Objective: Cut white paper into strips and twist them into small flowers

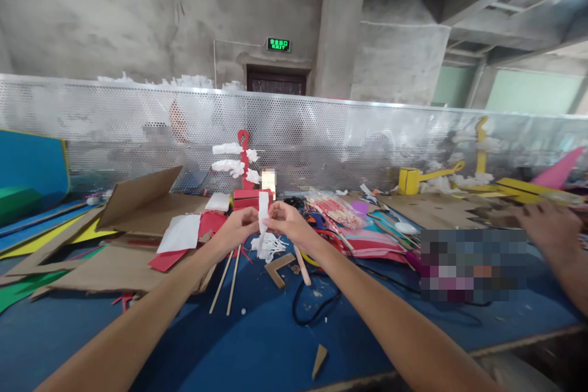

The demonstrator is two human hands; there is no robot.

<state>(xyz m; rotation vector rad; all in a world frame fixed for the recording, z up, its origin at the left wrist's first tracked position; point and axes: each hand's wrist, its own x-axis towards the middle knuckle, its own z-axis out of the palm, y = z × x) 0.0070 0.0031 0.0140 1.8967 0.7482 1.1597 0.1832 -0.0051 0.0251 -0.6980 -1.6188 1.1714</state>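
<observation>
Between my two hands a narrow white paper strip [263,211] stands upright over the middle of the table. My left hand [243,223] pinches its left edge with bent fingers. From the other side my right hand [287,223] is closed on the same strip, thumb across its front. Just below lies or hangs a fringed bunch of white paper [267,247]; I cannot tell whether it joins the strip. Behind my hands rises a red hooked stand [244,162] with white crumpled pieces on it, above a red box [245,198].
Cardboard sheets [110,266] cover the left of the blue table [206,355]. Two thin wooden sticks [233,278] and a black cord [298,312] lie near my hands. A perforated metal screen [321,141] runs behind. At right is another person's hand [551,226].
</observation>
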